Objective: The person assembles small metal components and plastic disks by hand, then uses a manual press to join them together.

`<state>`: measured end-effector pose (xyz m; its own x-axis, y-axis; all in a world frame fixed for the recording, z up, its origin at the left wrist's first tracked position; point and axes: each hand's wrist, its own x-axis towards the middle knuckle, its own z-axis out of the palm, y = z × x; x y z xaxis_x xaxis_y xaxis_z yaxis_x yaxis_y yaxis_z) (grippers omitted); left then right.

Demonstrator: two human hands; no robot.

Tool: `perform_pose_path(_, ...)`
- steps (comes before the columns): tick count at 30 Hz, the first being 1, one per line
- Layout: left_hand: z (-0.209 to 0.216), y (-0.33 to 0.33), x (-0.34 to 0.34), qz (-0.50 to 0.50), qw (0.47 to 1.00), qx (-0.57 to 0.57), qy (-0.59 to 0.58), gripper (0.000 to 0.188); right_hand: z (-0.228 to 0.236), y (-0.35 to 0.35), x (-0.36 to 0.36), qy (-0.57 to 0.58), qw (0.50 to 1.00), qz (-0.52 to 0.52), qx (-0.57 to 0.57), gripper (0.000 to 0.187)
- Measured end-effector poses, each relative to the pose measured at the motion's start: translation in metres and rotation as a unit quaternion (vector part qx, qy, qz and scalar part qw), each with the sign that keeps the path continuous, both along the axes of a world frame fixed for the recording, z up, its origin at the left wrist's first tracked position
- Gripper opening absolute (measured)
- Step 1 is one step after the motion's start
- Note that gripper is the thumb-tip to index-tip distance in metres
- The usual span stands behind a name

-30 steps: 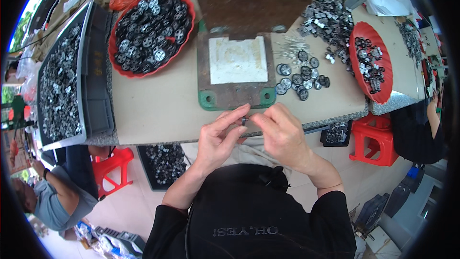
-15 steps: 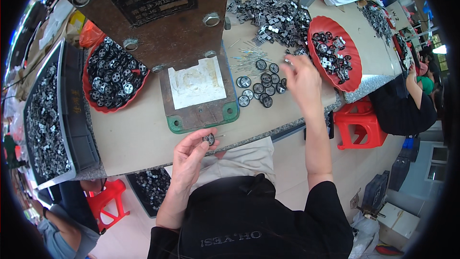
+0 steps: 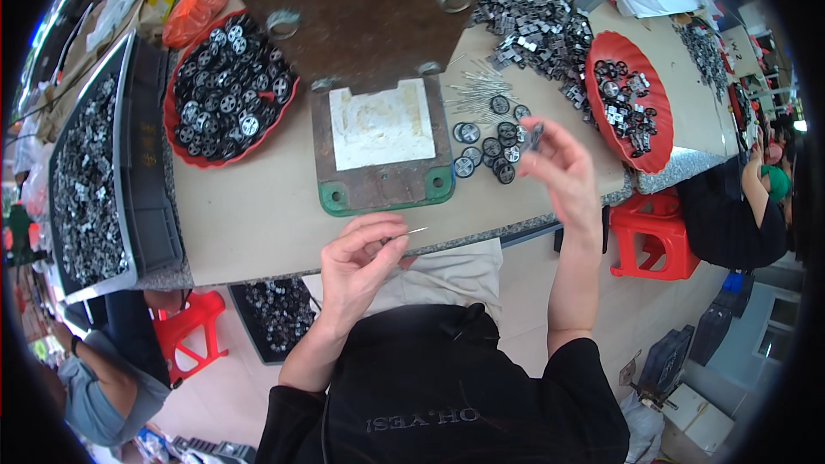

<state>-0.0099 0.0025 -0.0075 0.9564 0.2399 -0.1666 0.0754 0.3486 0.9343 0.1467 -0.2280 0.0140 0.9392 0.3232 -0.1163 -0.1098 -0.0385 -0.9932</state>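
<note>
My left hand (image 3: 357,262) hovers at the near table edge and pinches a thin metal pin (image 3: 415,231) between thumb and fingers. My right hand (image 3: 560,163) is raised over the table's right part and holds a small dark wheel (image 3: 536,135) at its fingertips. Just left of that hand lies a cluster of black wheels (image 3: 490,150) and a bundle of thin pins (image 3: 477,94). A green-based press plate (image 3: 382,193) with a white pad stands in front of me.
A red bowl of wheels (image 3: 228,103) sits at the left, a grey crate of metal parts (image 3: 86,172) beyond it. A red tray (image 3: 632,107) and a heap of metal brackets (image 3: 533,21) lie at the right. Red stools (image 3: 653,228) and other people surround the table.
My right hand has lifted from the wheel cluster with a wheel in its fingers. My left hand now shows a pin where it earlier held a wheel.
</note>
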Motion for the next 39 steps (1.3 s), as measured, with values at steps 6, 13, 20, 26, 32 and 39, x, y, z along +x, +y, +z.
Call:
perform_pose_path(6, -0.002, -0.005, 0.003, 0.009, 0.982, 0.185, -0.044, 0.016, -0.025, 0.033, -0.056, 0.12, 0.974, 0.104, 0.161, 0.039)
perform_pose_path(13, -0.002, -0.004, 0.002, 0.029, 0.962, 0.269, -0.041, 0.014, -0.038, 0.043, -0.062, 0.162, 0.962, 0.113, 0.189, 0.023)
perform_pose_path(20, 0.001, -0.005, 0.004, 0.03, 0.951, 0.304, -0.047, 0.014, -0.038, 0.046, -0.065, 0.127, 0.965, 0.126, 0.193, 0.025)
perform_pose_path(26, 0.007, -0.004, 0.002, 0.021, 0.942, 0.334, -0.028, 0.014, -0.035, 0.048, -0.07, 0.06, 0.979, 0.112, 0.16, 0.025)
perform_pose_path(32, 0.006, -0.003, 0.003, 0.036, 0.922, 0.379, -0.067, 0.014, -0.028, 0.053, -0.072, -0.265, 0.957, 0.118, -0.022, 0.025)
perform_pose_path(39, 0.002, 0.0, 0.004, 0.031, 0.898, 0.425, -0.106, 0.016, -0.031, 0.057, -0.08, -0.229, 0.969, 0.078, -0.051, 0.021)
